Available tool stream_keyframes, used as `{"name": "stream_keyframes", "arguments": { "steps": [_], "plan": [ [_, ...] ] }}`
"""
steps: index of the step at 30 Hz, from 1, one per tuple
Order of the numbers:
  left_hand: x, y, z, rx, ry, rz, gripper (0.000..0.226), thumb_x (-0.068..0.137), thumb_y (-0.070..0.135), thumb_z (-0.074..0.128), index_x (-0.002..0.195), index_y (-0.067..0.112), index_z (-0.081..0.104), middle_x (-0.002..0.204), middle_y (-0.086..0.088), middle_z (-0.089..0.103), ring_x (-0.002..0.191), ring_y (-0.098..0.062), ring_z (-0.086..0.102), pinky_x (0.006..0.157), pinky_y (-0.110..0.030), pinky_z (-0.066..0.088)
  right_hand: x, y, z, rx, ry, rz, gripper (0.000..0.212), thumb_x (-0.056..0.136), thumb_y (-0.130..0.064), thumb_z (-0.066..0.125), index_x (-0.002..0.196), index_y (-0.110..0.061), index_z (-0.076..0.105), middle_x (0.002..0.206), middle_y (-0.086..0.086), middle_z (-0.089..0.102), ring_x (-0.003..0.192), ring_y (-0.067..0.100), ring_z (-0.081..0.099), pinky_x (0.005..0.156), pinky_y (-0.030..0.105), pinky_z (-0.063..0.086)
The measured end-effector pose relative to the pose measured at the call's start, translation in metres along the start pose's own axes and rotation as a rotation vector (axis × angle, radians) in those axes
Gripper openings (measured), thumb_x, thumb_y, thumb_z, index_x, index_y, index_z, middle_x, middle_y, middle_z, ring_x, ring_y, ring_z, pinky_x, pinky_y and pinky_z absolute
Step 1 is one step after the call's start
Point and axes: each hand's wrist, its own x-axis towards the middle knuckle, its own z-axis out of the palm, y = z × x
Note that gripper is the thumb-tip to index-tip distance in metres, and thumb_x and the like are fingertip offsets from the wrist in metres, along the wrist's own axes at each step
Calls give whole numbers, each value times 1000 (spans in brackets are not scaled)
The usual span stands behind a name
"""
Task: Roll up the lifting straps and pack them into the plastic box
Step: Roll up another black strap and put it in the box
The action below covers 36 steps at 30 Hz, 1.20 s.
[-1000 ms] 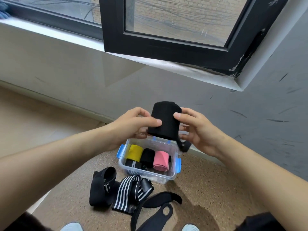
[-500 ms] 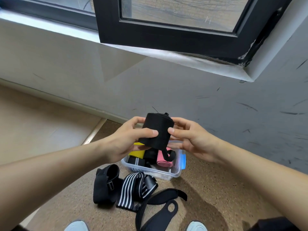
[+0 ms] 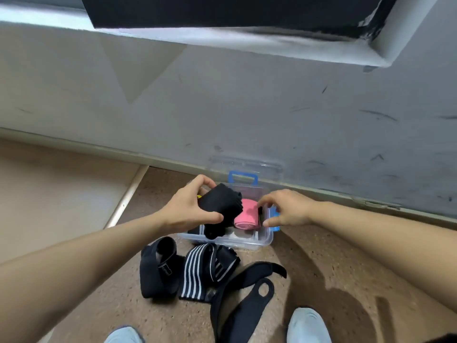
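Observation:
My left hand [image 3: 190, 209] grips a rolled black strap [image 3: 218, 209] and holds it down inside the clear plastic box [image 3: 262, 240] on the floor. A rolled pink strap [image 3: 246, 216] lies in the box just right of it. My right hand [image 3: 284, 206] hovers over the box's right end, fingers apart, thumb near the blue latch [image 3: 275, 215]. Loose on the floor in front of the box lie a black strap with a buckle [image 3: 157, 267], a black-and-white striped strap [image 3: 200, 271] and a long black strap with a hole [image 3: 244, 298].
The box's clear lid [image 3: 244, 167] with a blue handle leans against the grey wall behind. A pale raised floor section [image 3: 61, 189] lies to the left. My two shoes [image 3: 308, 326] stand at the bottom edge. A window sill runs overhead.
Both hands came down from chest height to the box. My right hand let go of the black roll and moved to the box's right end; the left pressed the roll into the box.

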Motion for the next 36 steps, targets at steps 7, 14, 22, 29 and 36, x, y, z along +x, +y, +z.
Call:
{"name": "stream_keyframes", "arguments": {
  "steps": [7, 14, 22, 29, 36],
  "plan": [
    [54, -65, 46, 52, -102, -13, 59, 60, 34, 82, 109, 40, 51, 104, -2, 62, 94, -19, 65, 80, -34, 58, 20, 37, 86, 242, 80, 193, 102, 75, -49, 84, 158, -24, 31, 163, 0, 20, 143, 26, 41, 111, 33, 37],
    [105, -91, 71, 317, -426, 45, 68, 68, 30, 80, 131, 24, 53, 120, 5, 59, 112, -16, 59, 98, -33, 51, 14, 49, 113, 243, 204, 181, 102, 72, -65, 80, 157, -36, 32, 166, -16, 16, 146, 18, 37, 112, 41, 42],
    [118, -119, 87, 360, -472, 104, 63, 77, 27, 83, 134, 20, 57, 129, 0, 61, 117, -15, 57, 104, -32, 46, 15, 50, 115, 226, 242, 173, 99, 72, -64, 80, 156, -33, 37, 166, -15, 20, 148, 17, 35, 113, 44, 42],
    [124, -115, 87, 265, -422, 43, 38, 95, 28, 73, 132, 24, 69, 121, 12, 69, 115, -8, 63, 106, -30, 48, 13, 50, 116, 238, 261, 167, 97, 72, -62, 82, 155, -34, 39, 166, -16, 22, 148, 17, 36, 112, 43, 40],
    [136, -112, 102, 550, -397, 42, 41, 83, 46, 80, 122, 39, 71, 122, 13, 68, 105, -12, 62, 87, -32, 53, 13, 49, 115, 228, 248, 168, 95, 73, -64, 80, 153, -32, 42, 165, -17, 22, 147, 17, 37, 112, 44, 40]
  ]
}}
